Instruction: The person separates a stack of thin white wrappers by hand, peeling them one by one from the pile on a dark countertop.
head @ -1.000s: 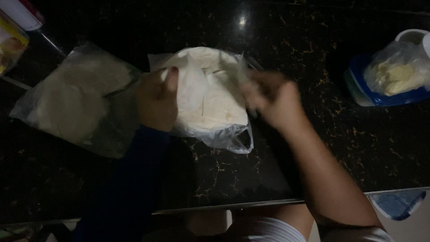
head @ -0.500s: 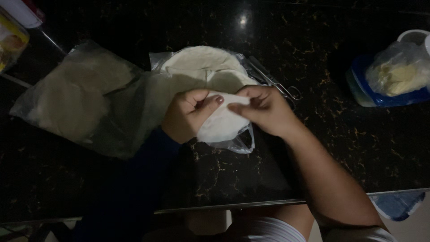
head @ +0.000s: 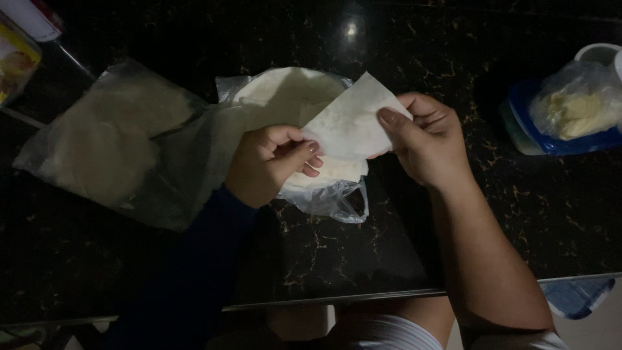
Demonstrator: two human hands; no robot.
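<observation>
Both hands hold one thin white wedge-shaped pastry sheet (head: 353, 123) lifted above the dark counter. My left hand (head: 269, 162), in a dark blue sleeve, pinches its lower left edge. My right hand (head: 424, 139) grips its right edge with thumb on top. Beneath the sheet lies a round stack of white sheets (head: 285, 97) on a clear plastic bag (head: 330, 201).
A larger clear plastic bag (head: 110, 142) with pale round sheets lies at left. A blue-lidded container under a bag of pale yellow food (head: 570, 110) sits at far right. A yellow package (head: 16, 61) is at the top left. The black speckled counter's front edge (head: 324, 301) runs near my body.
The hands went from pressing on the stack to peeling off one sheet, and have now lifted it and spread it between them.
</observation>
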